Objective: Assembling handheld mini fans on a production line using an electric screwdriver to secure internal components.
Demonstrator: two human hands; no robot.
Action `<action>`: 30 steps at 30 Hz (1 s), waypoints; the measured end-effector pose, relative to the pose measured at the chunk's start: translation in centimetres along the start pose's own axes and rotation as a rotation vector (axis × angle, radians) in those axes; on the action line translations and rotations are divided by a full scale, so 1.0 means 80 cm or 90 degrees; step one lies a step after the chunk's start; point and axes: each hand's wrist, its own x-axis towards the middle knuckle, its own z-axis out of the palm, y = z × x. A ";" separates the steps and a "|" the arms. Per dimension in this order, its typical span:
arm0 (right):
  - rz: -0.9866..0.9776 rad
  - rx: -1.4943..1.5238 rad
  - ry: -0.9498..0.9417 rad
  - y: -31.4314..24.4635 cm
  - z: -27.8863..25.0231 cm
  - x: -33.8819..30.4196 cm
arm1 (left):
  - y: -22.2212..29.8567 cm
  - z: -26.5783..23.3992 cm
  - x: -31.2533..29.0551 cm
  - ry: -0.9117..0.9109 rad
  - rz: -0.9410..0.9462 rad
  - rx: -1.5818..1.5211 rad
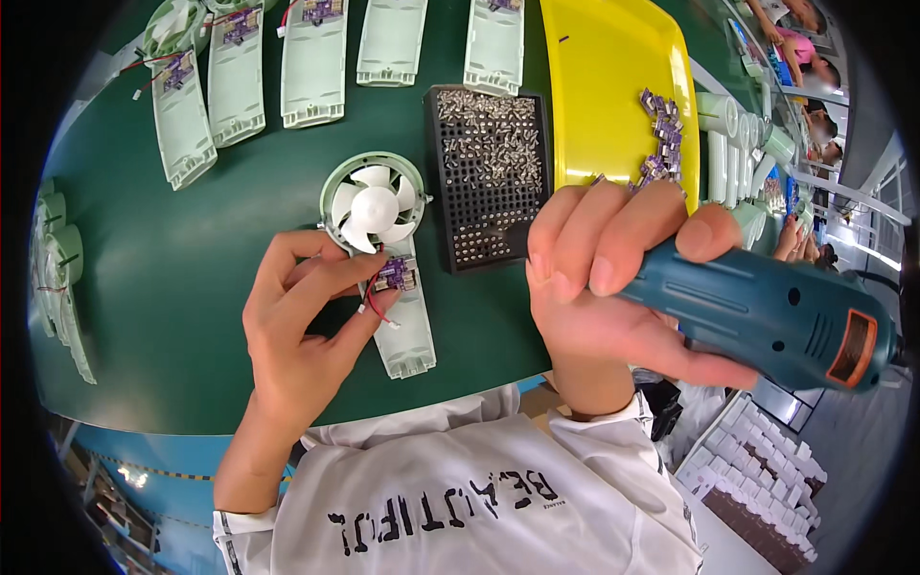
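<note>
In front of me a pale green fan handle shell (410, 335) lies on the table, with a white-bladed fan (375, 208) in a round green ring at its far end. A small purple circuit board (397, 274) sits on the shell just below the fan, its red and black wires trailing to a white plug. My left hand (297, 331) pinches the board's left side, thumb below and fingers above. Off to the right, my right hand (613, 287) is wrapped around a dark teal electric screwdriver (757, 307), raised above the table. Its tip is hidden by my fingers.
A black screw tray (438, 172) filled with small screws stands right of the fan. Beyond it is a yellow tray (594, 86) with several purple boards (663, 139). More green shells (314, 77) line the far edge; others (67, 278) lie far left. Co-workers sit at far right.
</note>
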 end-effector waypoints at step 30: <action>-0.010 0.037 0.101 -0.037 0.071 0.024 | 0.040 -0.018 -0.002 -0.026 0.105 0.082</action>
